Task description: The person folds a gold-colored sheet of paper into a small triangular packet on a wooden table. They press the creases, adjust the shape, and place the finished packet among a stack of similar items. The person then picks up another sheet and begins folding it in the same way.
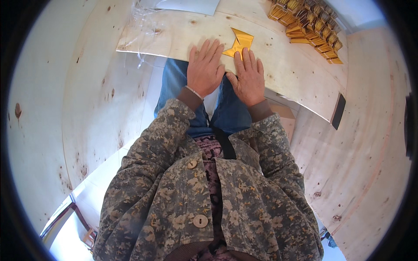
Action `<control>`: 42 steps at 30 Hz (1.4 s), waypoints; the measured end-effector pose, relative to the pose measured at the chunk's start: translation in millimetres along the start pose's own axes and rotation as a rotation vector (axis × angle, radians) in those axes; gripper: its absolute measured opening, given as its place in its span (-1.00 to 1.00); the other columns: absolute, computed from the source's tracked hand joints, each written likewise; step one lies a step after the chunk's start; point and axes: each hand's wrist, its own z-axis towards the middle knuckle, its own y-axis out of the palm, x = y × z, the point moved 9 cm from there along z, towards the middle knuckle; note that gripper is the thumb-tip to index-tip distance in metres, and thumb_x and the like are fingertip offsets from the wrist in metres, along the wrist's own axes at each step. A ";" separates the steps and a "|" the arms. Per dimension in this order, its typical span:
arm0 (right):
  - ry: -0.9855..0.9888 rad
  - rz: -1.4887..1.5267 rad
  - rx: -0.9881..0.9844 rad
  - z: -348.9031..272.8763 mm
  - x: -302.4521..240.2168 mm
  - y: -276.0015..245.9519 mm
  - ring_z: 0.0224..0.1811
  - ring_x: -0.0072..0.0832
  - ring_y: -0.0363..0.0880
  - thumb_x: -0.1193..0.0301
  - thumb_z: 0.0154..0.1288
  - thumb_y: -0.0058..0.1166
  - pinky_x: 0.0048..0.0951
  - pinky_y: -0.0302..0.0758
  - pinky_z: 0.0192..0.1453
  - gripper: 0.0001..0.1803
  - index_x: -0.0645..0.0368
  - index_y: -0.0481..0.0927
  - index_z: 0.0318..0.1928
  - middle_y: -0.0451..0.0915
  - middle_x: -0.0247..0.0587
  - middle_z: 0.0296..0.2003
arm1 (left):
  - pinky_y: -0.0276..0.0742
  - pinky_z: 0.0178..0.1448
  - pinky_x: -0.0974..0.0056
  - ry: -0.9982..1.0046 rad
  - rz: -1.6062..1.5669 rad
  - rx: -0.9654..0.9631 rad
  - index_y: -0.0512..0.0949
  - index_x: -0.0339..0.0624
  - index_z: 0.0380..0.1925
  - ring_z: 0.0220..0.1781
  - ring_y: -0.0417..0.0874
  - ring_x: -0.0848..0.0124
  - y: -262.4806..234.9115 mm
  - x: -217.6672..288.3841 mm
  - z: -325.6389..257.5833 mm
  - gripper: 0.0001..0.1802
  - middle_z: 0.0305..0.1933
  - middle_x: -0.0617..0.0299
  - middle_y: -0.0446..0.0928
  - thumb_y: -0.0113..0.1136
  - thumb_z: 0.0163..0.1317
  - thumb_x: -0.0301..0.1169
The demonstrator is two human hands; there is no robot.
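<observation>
A folded piece of gold paper [239, 43] lies on the pale plywood table [287, 69] near its front edge. My left hand [204, 67] rests flat, fingers spread, just left of the paper, its palm over the table edge. My right hand [249, 78] lies flat with its fingertips on the paper's lower corner. Neither hand grips anything. A thin bracelet sits on my left wrist.
Several folded gold paper pieces [309, 26] are piled at the table's far right. Crumpled clear plastic wrap [146, 24] lies at the far left. A dark flat phone-like object [338, 111] hangs at the right table edge. Plywood panels surround the table.
</observation>
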 end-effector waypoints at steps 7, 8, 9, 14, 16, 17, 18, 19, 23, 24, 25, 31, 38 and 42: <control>0.003 -0.001 -0.018 1.0 -0.8 -0.9 0.60 -0.02 0.04 -0.06 0.46 -0.02 0.08 -0.08 0.62 -0.18 0.16 0.20 0.53 0.16 0.13 0.52 | 0.04 0.61 0.01 0.273 0.036 -0.089 0.38 -0.04 0.40 0.59 0.20 0.26 46.8 8.3 70.8 -0.46 0.55 0.24 0.29 -0.01 0.47 -0.18; 0.005 -0.003 -0.026 1.2 -0.9 -0.8 0.61 -0.02 0.04 -0.06 0.46 -0.02 0.08 -0.09 0.62 -0.17 0.17 0.19 0.54 0.16 0.13 0.52 | 0.04 0.61 0.04 0.291 0.060 -0.147 0.36 -0.03 0.42 0.59 0.19 0.28 56.0 7.1 74.6 -0.46 0.56 0.26 0.28 -0.03 0.49 -0.17; 0.010 -0.003 -0.026 1.4 -0.8 -1.1 0.60 -0.02 0.05 -0.06 0.45 -0.01 0.08 -0.09 0.62 -0.16 0.20 0.18 0.53 0.16 0.13 0.52 | 0.03 0.61 0.03 0.296 0.042 -0.191 0.33 -0.02 0.44 0.60 0.18 0.27 62.5 5.2 76.6 -0.45 0.57 0.26 0.25 -0.06 0.50 -0.17; 0.042 0.111 0.049 0.2 0.0 -5.2 0.59 0.00 0.06 -0.04 0.46 -0.01 0.06 -0.08 0.62 -0.15 0.34 0.18 0.50 0.18 0.17 0.50 | 0.02 0.63 0.05 0.289 0.070 -0.316 0.30 0.02 0.46 0.61 0.15 0.31 78.9 -0.3 70.5 -0.46 0.59 0.30 0.21 -0.11 0.53 -0.15; 0.110 0.211 0.116 3.9 6.0 -7.7 0.60 0.00 0.05 -0.04 0.47 -0.02 0.05 -0.08 0.62 -0.15 0.35 0.20 0.49 0.18 0.17 0.51 | -0.01 0.64 0.04 0.280 0.099 -0.362 0.26 0.02 0.49 0.63 0.12 0.29 82.8 -0.8 69.2 -0.43 0.62 0.29 0.16 -0.14 0.54 -0.14; 0.186 0.284 0.121 5.7 12.3 -5.5 0.60 0.00 0.05 -0.05 0.47 -0.02 0.04 -0.07 0.61 -0.16 0.36 0.20 0.48 0.18 0.17 0.51 | -0.03 0.64 0.03 0.282 0.116 -0.372 0.24 0.03 0.51 0.63 0.11 0.28 83.1 -1.2 68.8 -0.42 0.63 0.28 0.13 -0.16 0.54 -0.13; 0.150 0.249 0.181 10.7 10.0 -10.4 0.60 -0.01 0.05 -0.06 0.48 -0.05 0.05 -0.07 0.61 -0.16 0.36 0.21 0.48 0.18 0.16 0.50 | -0.03 0.65 0.02 0.273 0.120 -0.385 0.23 0.03 0.51 0.64 0.10 0.28 83.5 -2.4 68.8 -0.42 0.64 0.28 0.13 -0.16 0.54 -0.12; 0.158 0.235 0.203 17.7 12.9 -11.3 0.60 -0.01 0.06 -0.07 0.49 -0.07 0.05 -0.06 0.61 -0.16 0.36 0.21 0.48 0.19 0.16 0.50 | -0.04 0.65 0.01 0.269 0.122 -0.383 0.22 0.04 0.52 0.64 0.09 0.29 83.2 -1.9 68.7 -0.41 0.64 0.28 0.12 -0.17 0.55 -0.12; 0.100 0.204 0.225 48.4 19.3 -9.2 0.59 -0.02 0.07 -0.12 0.53 -0.17 0.04 -0.04 0.61 -0.15 0.36 0.20 0.49 0.20 0.15 0.50 | -0.10 0.66 -0.03 0.296 0.173 -0.390 0.20 0.06 0.53 0.65 0.07 0.29 85.8 -0.9 68.0 -0.40 0.65 0.29 0.10 -0.20 0.55 -0.09; 0.125 0.215 0.184 54.6 22.8 -2.4 0.59 -0.02 0.08 -0.13 0.53 -0.19 0.02 -0.04 0.61 -0.14 0.36 0.19 0.49 0.20 0.15 0.50 | -0.11 0.66 -0.03 0.300 0.179 -0.383 0.20 0.05 0.53 0.65 0.07 0.30 86.4 -0.9 68.2 -0.40 0.65 0.29 0.10 -0.20 0.55 -0.09; 0.120 0.218 0.176 59.1 23.2 1.4 0.59 -0.02 0.08 -0.14 0.53 -0.22 0.01 -0.03 0.61 -0.14 0.36 0.18 0.49 0.21 0.15 0.50 | -0.12 0.67 -0.03 0.302 0.187 -0.369 0.20 0.05 0.53 0.65 0.06 0.30 86.5 -0.8 68.9 -0.40 0.65 0.29 0.10 -0.21 0.55 -0.09; 0.122 0.163 0.171 54.5 25.3 12.5 0.59 -0.03 0.09 -0.15 0.55 -0.26 -0.02 -0.02 0.61 -0.14 0.37 0.19 0.49 0.23 0.12 0.49 | -0.14 0.67 -0.03 0.273 0.141 -0.357 0.20 -0.01 0.53 0.65 0.07 0.30 88.9 -3.1 66.5 -0.37 0.64 0.26 0.11 -0.20 0.53 -0.08; 0.126 0.127 0.164 54.1 24.4 13.0 0.58 -0.06 0.10 -0.16 0.55 -0.29 -0.02 -0.02 0.61 -0.13 0.37 0.21 0.48 0.25 0.12 0.48 | -0.12 0.66 -0.03 0.223 0.207 -0.306 0.21 -0.05 0.52 0.64 0.10 0.30 85.3 -3.0 67.3 -0.37 0.63 0.22 0.15 -0.19 0.52 -0.09; 0.124 0.096 0.166 52.8 23.2 14.8 0.58 -0.08 0.10 -0.15 0.56 -0.30 -0.01 -0.01 0.61 -0.15 0.38 0.22 0.47 0.25 0.12 0.48 | -0.11 0.65 -0.03 0.138 0.159 -0.299 0.21 -0.05 0.52 0.64 0.10 0.28 80.5 -7.7 67.3 -0.34 0.62 0.20 0.15 -0.14 0.50 -0.04</control>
